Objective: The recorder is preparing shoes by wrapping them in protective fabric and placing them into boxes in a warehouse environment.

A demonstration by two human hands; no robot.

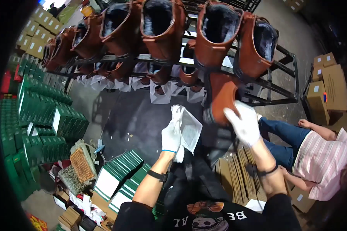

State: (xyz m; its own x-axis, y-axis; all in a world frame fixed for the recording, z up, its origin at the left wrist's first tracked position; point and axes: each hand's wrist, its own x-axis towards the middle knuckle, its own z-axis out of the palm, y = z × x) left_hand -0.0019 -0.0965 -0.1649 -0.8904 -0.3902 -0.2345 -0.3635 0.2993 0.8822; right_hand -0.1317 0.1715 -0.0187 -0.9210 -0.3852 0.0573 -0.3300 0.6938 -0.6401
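Observation:
My left hand [170, 138], in a white glove, is closed on a thin white see-through bag [192, 129] that hangs open beside the fingers. To the right, my gloved right hand [246, 124] grips a brown leather boot [222, 96], slightly smeared by motion. That boot is tilted, its dark sole facing left, just below the front of a black metal rack [283, 77]. On the rack's upper tier stands a row of similar brown boots [158, 29] with dark fleecy linings. Lower down, more brown boots [160, 75] stand among white wrapping sheets [160, 98].
Green boxes [46, 104] are stacked on the left, with more green boxes [119, 175] low in front. Flat brown cardboard [239, 173] stands by my right forearm. A person [320, 154] in a striped shirt is close on the right, near cardboard cartons [331, 88].

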